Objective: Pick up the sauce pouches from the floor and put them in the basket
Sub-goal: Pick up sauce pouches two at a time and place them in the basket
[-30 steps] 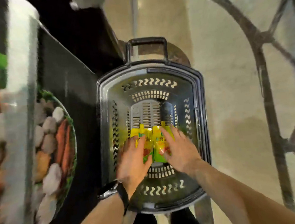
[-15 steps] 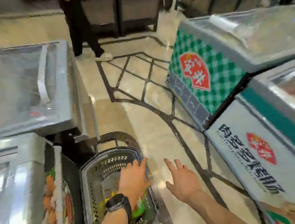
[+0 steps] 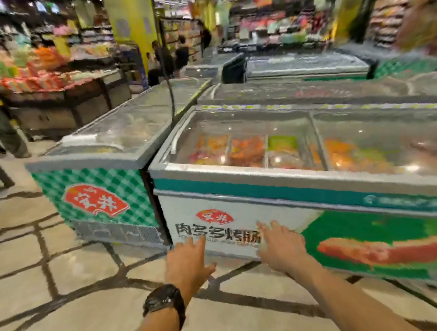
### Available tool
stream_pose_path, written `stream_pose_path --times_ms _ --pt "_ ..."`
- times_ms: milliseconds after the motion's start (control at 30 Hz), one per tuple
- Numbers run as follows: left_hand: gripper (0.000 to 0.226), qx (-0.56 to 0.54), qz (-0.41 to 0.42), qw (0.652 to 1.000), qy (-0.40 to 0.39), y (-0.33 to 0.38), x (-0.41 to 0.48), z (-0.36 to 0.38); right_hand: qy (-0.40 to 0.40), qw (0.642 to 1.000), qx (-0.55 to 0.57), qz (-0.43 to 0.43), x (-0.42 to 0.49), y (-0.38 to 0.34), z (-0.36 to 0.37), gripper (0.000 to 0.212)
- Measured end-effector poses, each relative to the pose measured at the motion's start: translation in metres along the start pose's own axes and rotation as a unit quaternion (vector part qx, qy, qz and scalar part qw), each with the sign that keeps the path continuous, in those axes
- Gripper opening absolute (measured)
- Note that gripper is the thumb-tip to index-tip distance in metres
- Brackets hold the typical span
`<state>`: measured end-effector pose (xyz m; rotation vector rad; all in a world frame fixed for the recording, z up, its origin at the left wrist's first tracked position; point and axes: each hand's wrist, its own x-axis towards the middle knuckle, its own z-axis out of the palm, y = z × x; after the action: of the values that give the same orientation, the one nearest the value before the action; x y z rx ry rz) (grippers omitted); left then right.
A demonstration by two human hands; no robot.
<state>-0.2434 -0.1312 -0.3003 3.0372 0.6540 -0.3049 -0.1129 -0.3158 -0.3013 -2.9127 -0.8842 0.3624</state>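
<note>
Bright store light; blurred (edges worst).

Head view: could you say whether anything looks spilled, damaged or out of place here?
Nothing stands out. The freezer lids look shut, the floor shows no spill, and the left hand and right hand are empty. Blur hides fine detail.

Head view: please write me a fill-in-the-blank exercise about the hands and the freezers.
The left hand and the right hand both hold ____.
The black watch is on the ____ wrist.
The checked freezer is white and ____.
Missing words: nothing; left; green.
</note>
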Motion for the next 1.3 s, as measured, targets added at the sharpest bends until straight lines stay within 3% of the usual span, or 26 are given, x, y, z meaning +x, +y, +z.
stream_pose_path --times_ms 267,533,800,967,1300 --pt "0.075 0.079 0.184 0.977 0.069 0.231 0.089 -0.075 0.056 0.975 0.045 0.211 -0.047 0.252 -0.061 0.081" --pt "0.074 0.133 0.423 0.888 0.125 0.504 0.119 -0.095 0.095 0.896 0.062 0.429 -0.171 0.449 -0.076 0.076" --pt "0.070 0.083 0.655 0.738 0.140 0.746 0.071 -0.097 0.109 0.763 0.114 0.627 -0.278 0.563 -0.073 0.074" --pt "0.070 0.078 0.711 0.685 0.138 0.845 0.082 -0.098 0.117 0.692 0.115 0.703 -0.290 0.619 -0.078 0.071" --pt "0.072 0.101 0.791 0.592 0.117 1.000 0.108 -0.093 0.113 0.613 0.140 0.769 -0.278 0.712 -0.070 0.080"
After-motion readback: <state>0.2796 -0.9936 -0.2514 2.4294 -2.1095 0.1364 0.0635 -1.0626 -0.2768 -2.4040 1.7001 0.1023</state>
